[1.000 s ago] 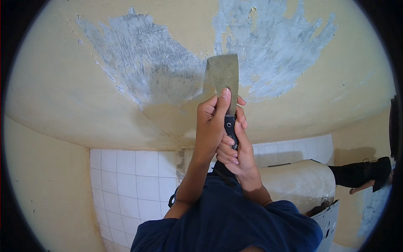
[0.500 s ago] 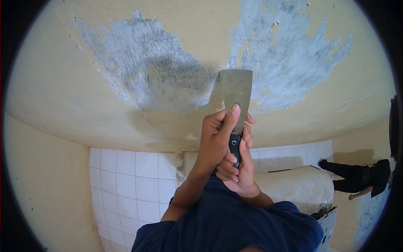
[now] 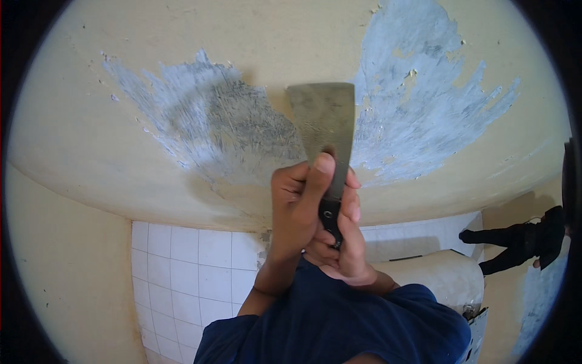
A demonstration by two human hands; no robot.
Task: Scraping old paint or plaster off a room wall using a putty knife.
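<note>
Both my hands are closed round a putty knife (image 3: 326,115) with a wide metal blade and a black riveted handle. My left hand (image 3: 296,197) grips where the blade meets the handle, its thumb pressed flat on the metal. Wrapped about the handle from the other side is my right hand (image 3: 350,242), its fingers partly hidden. The blade points up at a cream-painted wall (image 3: 291,42), its edge between two bare grey-white patches. Whether the edge touches the paint, I cannot tell. Ragged, flaking paint borders the left patch (image 3: 206,115) and the right patch (image 3: 412,115).
White square tiles (image 3: 185,267) lie below the wall at the left. To the right stands a rounded cream surface (image 3: 436,273), with a perforated metal panel (image 3: 478,330) near it. Farther right is another person (image 3: 521,239) in dark clothes.
My hands and the putty knife have shifted left, and the blade is tilted more to the left. The wall patches sit lower in view. The other person's arm and stance have changed.
</note>
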